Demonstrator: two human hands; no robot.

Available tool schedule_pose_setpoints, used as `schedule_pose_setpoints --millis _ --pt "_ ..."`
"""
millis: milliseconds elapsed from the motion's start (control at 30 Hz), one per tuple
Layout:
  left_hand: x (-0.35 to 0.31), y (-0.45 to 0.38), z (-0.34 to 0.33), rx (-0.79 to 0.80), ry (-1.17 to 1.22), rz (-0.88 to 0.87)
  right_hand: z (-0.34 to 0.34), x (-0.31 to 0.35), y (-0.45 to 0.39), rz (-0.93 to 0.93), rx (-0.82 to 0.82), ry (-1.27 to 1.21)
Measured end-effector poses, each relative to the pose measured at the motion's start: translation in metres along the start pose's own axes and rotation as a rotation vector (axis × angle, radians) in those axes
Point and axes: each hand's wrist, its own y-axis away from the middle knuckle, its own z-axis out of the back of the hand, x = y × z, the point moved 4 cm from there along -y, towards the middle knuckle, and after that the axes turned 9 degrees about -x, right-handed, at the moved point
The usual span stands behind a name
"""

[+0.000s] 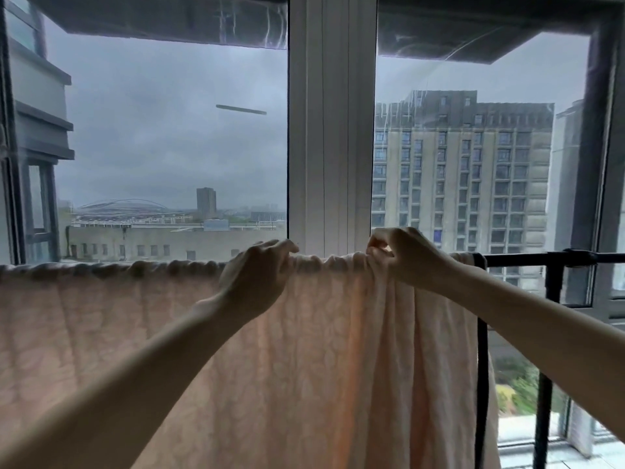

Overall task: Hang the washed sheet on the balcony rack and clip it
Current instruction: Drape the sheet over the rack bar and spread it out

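A pale pink patterned sheet (pixel 135 333) hangs draped over the top bar of a black rack (pixel 527 259), covering the bar from the left edge to near its right end. My left hand (pixel 257 275) grips the bunched top fold of the sheet at the middle. My right hand (pixel 406 255) pinches the gathered fold a short way to the right, where the cloth falls in deep pleats. No clip is visible in either hand or on the sheet.
Just behind the rack stands a large window with a white centre frame (pixel 331 130). The rack's black uprights (pixel 544 418) show at the right. Tall buildings and grey sky lie outside the glass.
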Motion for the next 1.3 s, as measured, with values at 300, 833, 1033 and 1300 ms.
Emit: schedule_pose_setpoints --millis 300,833,1033,1300 --pt "-0.052 -0.012 -0.039 0.055 0.055 -0.212 0.018 -0.024 0.027 -0.024 0.082 0.233" --pt "-0.054 -0.021 -0.046 -0.065 0.249 -0.015 0.013 -0.038 0.041 -0.020 -0.286 -0.046" --pt "-0.053 -0.027 -0.046 -0.104 0.196 0.052 0.014 -0.028 0.037 -0.002 -0.368 0.096" --pt "-0.035 -0.065 -0.054 -0.102 0.146 0.121 0.036 -0.066 0.001 -0.242 -0.420 0.215"
